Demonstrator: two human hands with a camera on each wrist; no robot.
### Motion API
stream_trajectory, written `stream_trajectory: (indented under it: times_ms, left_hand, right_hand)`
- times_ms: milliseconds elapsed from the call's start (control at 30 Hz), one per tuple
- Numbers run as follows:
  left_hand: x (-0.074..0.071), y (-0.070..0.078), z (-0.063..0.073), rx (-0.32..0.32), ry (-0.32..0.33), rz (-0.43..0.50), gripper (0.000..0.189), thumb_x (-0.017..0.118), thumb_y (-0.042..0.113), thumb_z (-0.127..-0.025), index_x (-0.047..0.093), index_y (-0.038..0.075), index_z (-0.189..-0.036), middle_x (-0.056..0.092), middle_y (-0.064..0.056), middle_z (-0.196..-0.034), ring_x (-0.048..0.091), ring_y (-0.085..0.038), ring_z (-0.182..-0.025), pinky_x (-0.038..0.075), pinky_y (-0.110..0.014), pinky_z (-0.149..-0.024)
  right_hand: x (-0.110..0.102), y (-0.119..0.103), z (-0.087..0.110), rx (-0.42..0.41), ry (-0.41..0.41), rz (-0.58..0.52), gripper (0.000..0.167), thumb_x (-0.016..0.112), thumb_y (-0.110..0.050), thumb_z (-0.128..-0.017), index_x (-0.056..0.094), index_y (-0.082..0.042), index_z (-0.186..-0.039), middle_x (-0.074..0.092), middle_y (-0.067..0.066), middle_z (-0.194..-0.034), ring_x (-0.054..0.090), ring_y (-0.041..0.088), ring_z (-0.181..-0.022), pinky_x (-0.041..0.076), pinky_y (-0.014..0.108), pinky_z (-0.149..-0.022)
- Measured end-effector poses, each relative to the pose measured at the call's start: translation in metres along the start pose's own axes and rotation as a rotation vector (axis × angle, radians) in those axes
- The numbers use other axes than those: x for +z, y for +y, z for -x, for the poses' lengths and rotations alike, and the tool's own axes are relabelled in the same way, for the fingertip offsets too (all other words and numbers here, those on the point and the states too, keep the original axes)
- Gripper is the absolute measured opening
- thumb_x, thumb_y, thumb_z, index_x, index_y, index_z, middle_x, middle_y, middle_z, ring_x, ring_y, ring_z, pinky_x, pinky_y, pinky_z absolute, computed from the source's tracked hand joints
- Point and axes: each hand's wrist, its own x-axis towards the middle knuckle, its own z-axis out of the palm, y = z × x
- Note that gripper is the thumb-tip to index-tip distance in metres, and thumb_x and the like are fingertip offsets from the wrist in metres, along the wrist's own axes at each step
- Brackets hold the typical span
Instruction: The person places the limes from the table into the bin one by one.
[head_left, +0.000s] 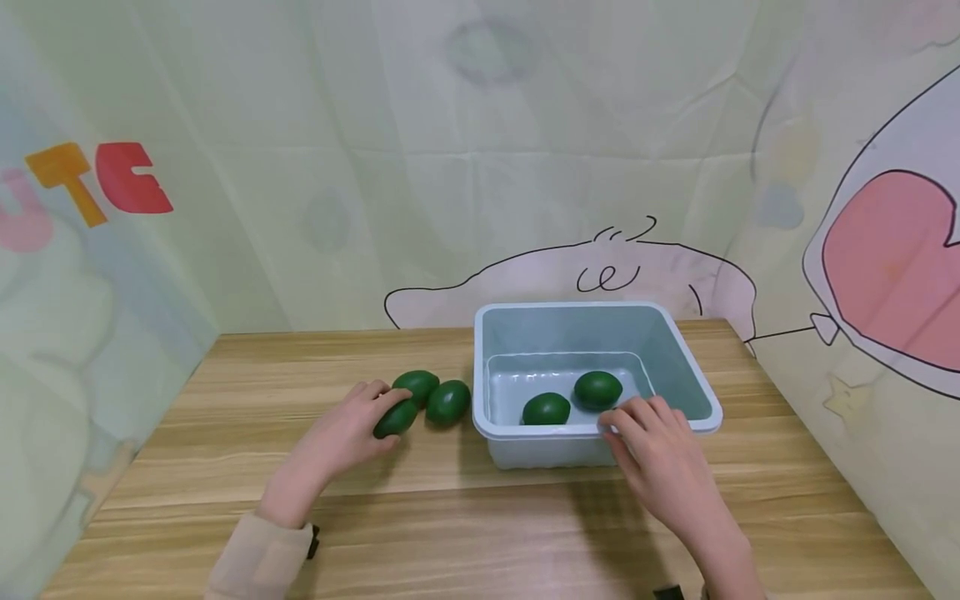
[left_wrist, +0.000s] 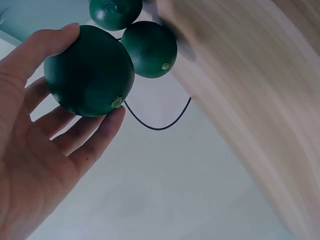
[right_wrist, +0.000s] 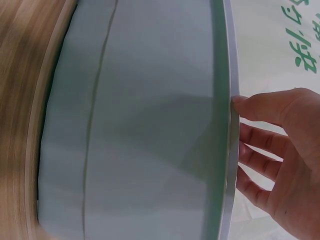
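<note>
My left hand [head_left: 341, 437] grips a glossy dark green oval fruit [left_wrist: 90, 72], thumb on one side and fingers curled around the other. A pale green stem nub shows on it in the left wrist view. Just beyond it, two more such fruits, one farther back [head_left: 417, 387] and one nearer the bin [head_left: 447, 403], lie close together on the table. My right hand [head_left: 663, 458] pinches the front rim of a light blue plastic bin [head_left: 517, 431], with the thumb and fingers on opposite sides of the rim. Inside the bin sit two green fruits, a left one [head_left: 546, 409] and a right one [head_left: 597, 390].
The bin stands toward the back right of a wood-grain table [head_left: 480, 533]. A printed cloth backdrop [head_left: 337, 167] with cartoon drawings hangs behind the table and along both sides.
</note>
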Motion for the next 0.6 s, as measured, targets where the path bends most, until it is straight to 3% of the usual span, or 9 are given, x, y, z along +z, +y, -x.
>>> stream_trajectory:
  times_ms: [600]
  left_hand:
    - [-0.0078,0.0092,-0.009,0.043,0.049,-0.025,0.053,0.078,0.013,-0.075,0.061,0.009,-0.125,0.06,-0.01,-0.11,0.055,-0.022,-0.093,0.051,-0.038,-0.074]
  right_hand:
    - [0.0003,0.0009,0.0005,0.004,-0.005,-0.003,0.017,0.073,-0.009,-0.079,0.068,-0.017,-0.094,0.062,-0.003,-0.088,0.05,0.017,-0.085,0.035,0.03,-0.068]
